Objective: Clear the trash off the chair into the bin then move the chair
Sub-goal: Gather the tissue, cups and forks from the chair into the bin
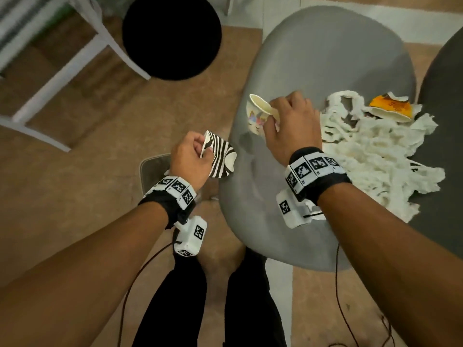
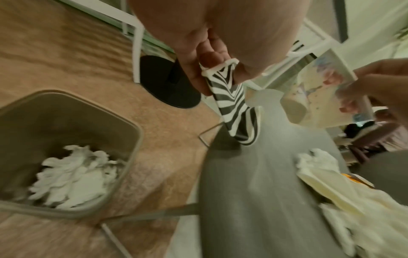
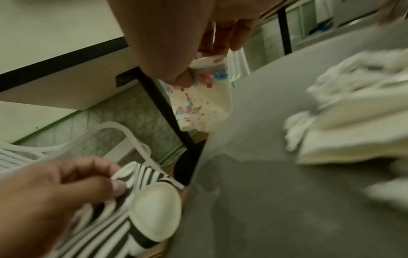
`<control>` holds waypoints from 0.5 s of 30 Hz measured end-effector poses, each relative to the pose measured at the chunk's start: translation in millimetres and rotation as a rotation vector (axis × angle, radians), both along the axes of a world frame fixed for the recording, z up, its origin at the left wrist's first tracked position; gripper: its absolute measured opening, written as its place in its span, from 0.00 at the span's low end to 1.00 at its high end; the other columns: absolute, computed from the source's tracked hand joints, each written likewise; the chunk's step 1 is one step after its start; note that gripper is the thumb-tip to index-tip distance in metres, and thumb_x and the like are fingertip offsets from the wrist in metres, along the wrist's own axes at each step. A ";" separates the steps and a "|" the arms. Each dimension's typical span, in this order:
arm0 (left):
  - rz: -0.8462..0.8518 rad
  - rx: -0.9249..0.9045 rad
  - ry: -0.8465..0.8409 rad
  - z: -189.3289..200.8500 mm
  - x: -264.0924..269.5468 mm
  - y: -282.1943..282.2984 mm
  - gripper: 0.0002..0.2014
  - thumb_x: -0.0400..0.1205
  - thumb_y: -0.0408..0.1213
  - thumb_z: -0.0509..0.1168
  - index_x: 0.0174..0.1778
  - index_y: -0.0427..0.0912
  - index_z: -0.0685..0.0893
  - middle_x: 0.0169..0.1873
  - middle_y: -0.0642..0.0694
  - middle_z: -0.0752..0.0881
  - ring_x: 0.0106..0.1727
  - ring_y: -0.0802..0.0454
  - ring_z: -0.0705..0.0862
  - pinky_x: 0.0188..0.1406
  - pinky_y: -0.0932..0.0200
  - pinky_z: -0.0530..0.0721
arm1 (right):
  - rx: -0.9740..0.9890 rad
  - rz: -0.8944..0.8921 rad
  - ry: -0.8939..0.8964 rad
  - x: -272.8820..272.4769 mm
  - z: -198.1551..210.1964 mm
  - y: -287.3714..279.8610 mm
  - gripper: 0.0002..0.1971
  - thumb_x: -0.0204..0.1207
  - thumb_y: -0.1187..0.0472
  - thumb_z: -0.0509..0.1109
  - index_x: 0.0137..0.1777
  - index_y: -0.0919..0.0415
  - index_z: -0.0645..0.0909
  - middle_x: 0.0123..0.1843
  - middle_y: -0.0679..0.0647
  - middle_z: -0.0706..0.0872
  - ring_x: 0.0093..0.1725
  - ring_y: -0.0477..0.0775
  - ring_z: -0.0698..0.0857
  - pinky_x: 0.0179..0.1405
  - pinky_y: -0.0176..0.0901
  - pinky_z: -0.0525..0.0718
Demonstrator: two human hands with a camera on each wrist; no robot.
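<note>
My left hand [image 1: 198, 149] pinches the rim of a crushed zebra-striped paper cup [image 1: 221, 156] beside the left edge of the grey chair seat [image 1: 325, 58]. The same striped cup [image 2: 232, 104] hangs from my fingers in the left wrist view. My right hand [image 1: 288, 121] grips a crumpled unicorn-print paper cup [image 1: 255, 113] above the seat. A heap of torn white tissue [image 1: 370, 151] and a squashed orange cup [image 1: 390, 108] lie on the seat's right side. The grey bin [image 2: 132, 132], with white tissue [image 2: 73, 176] inside, stands on the floor left of the chair.
A round black base [image 1: 171, 36] and a white frame [image 1: 75, 63] stand on the brown floor at the upper left. A second dark grey seat [image 1: 443, 96] sits at the right edge. My legs are below, close to the chair's front.
</note>
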State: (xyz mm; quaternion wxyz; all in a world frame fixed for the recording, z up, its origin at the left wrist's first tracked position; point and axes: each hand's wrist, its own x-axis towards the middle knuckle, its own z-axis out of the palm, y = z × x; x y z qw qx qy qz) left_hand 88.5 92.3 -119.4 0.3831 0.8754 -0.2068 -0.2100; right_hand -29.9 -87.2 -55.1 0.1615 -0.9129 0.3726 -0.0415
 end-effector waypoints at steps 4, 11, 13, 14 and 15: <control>0.119 0.106 0.049 -32.5 37.4 63.3 0.05 0.77 0.35 0.70 0.45 0.46 0.80 0.30 0.48 0.81 0.30 0.54 0.78 0.34 0.59 0.80 | 0.318 0.055 0.008 51.4 -31.5 60.7 0.15 0.77 0.54 0.66 0.60 0.60 0.81 0.58 0.59 0.81 0.54 0.65 0.83 0.49 0.54 0.83; 0.245 0.222 0.076 -81.7 74.1 147.4 0.05 0.76 0.32 0.70 0.45 0.44 0.81 0.32 0.41 0.84 0.34 0.47 0.82 0.39 0.62 0.77 | 0.523 0.158 0.412 108.4 -89.7 143.7 0.17 0.76 0.50 0.68 0.62 0.57 0.81 0.57 0.57 0.86 0.53 0.63 0.87 0.52 0.53 0.88; 0.191 0.298 0.130 -91.4 75.7 154.9 0.08 0.77 0.37 0.71 0.50 0.44 0.83 0.36 0.44 0.87 0.40 0.48 0.84 0.43 0.61 0.78 | 0.528 0.228 0.503 112.9 -101.2 156.6 0.24 0.75 0.44 0.71 0.66 0.57 0.79 0.59 0.56 0.86 0.55 0.62 0.87 0.54 0.54 0.87; 0.163 0.328 0.164 -95.2 75.9 155.7 0.10 0.77 0.39 0.70 0.53 0.44 0.84 0.38 0.46 0.87 0.43 0.49 0.85 0.46 0.59 0.81 | 0.507 0.285 0.545 112.7 -104.6 160.7 0.26 0.75 0.41 0.71 0.67 0.56 0.78 0.59 0.56 0.87 0.55 0.62 0.87 0.53 0.54 0.87; 0.144 0.345 0.193 -96.1 75.8 154.2 0.11 0.77 0.40 0.69 0.55 0.45 0.83 0.39 0.48 0.87 0.45 0.49 0.86 0.49 0.57 0.83 | 0.476 0.334 0.578 111.0 -106.9 163.2 0.26 0.75 0.39 0.70 0.67 0.56 0.78 0.58 0.56 0.87 0.54 0.62 0.87 0.50 0.52 0.87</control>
